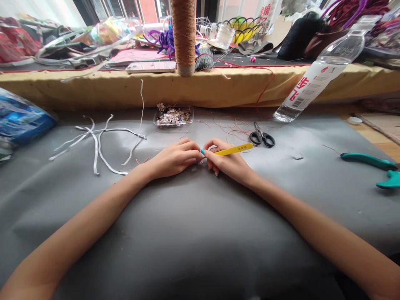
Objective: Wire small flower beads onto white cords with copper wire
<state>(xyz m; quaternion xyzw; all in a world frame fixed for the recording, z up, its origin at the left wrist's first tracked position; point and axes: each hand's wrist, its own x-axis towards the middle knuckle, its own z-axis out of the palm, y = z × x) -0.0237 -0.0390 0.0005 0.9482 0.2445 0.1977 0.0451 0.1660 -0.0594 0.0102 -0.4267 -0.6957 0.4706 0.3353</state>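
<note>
My right hand (223, 157) is closed around yellow tweezers (236, 149) like a pen, their flat printed end pointing right and their tips hidden by the fingers. My left hand (178, 157) rests on the grey mat, its fingers bent and pinched together just left of the right fingertips. A tiny pale, shiny bit (201, 161) shows between the two hands, too small to name. Beyond them stands a clear tray (173, 121) of small beads and flower-shaped pieces.
White cords (98, 141) lie left. Black-handled scissors (261, 136) and thin copper-coloured wire (233, 127) lie ahead right, with teal-handled pliers (368, 160) further right. A tilted water bottle (321, 75) leans on the cloth-covered ledge (103, 89); a thread spool (183, 37) and phone (151, 66) are there.
</note>
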